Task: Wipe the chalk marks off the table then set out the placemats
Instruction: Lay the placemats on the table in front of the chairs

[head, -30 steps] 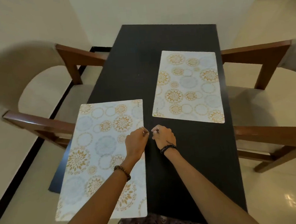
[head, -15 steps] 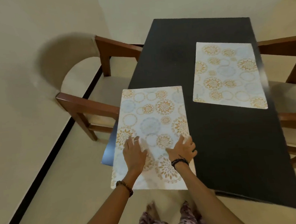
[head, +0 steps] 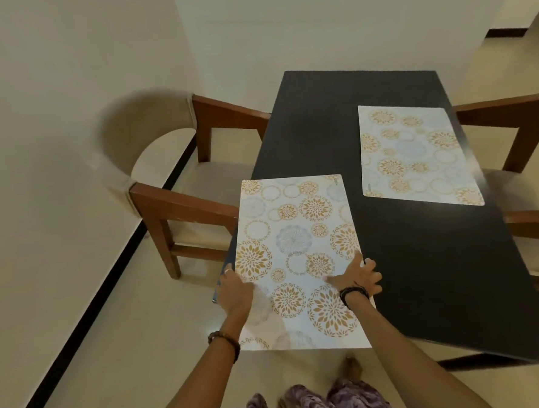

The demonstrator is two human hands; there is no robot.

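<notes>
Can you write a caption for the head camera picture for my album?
Both hands, left hand and right hand, hold the near placemat on the black table.

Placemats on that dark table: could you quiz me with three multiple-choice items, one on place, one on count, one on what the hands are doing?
1. Where is the near placemat?
A. overhanging the table's near left corner
B. on a chair
C. on the floor

2. How many placemats show?
A. one
B. two
C. four

3. The hands are
A. off the mat
B. on its two sides
C. holding a cloth

Answers: 1 A, its edges pass the corner; 2 B, a far placemat too; 3 B, left hand and right hand touch it.
</notes>
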